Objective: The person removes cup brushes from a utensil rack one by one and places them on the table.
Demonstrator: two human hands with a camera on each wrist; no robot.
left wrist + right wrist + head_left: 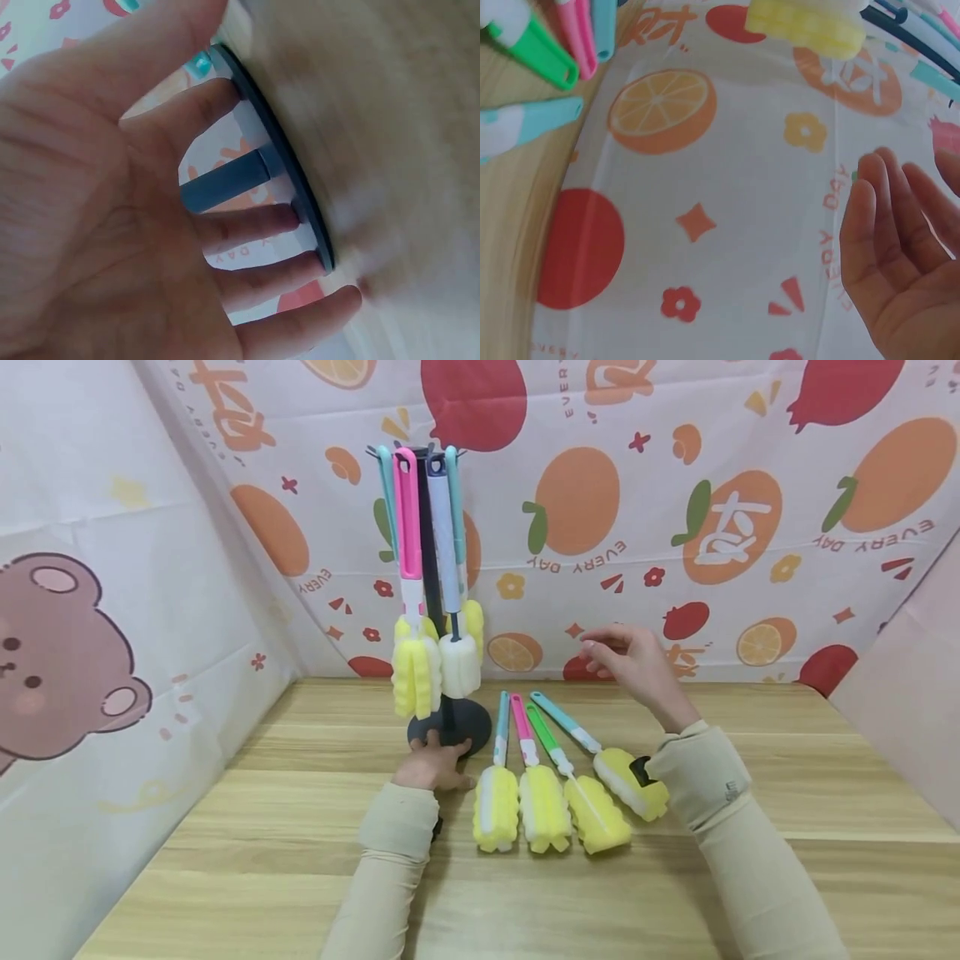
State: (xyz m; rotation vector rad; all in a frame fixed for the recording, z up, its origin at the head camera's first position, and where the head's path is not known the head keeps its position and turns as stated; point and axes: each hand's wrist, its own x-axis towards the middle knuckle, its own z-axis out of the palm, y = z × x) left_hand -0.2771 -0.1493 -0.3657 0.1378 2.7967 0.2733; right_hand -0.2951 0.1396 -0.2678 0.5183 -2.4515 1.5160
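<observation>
My left hand (433,767) rests with spread fingers on the round dark base (472,720) of an upright rack. The left wrist view shows fingertips at the edge of that base and the dark pole (229,181) rising between them. Sponge bottle brushes hang from the rack's hooks: a pink-handled one (408,518), a pale one with a navy end (444,535) and teal ones, such as the brush on the right (454,497). In the air right of the rack is my right hand (637,668), its fingers loosely bent and holding nothing.
Several sponge brushes lie fanned on the wooden table (300,827): a teal one (497,810), a pink one (544,810), a green one (597,814) and another teal one (618,777) beside my right cuff. A fruit-print cloth (600,593) hangs behind.
</observation>
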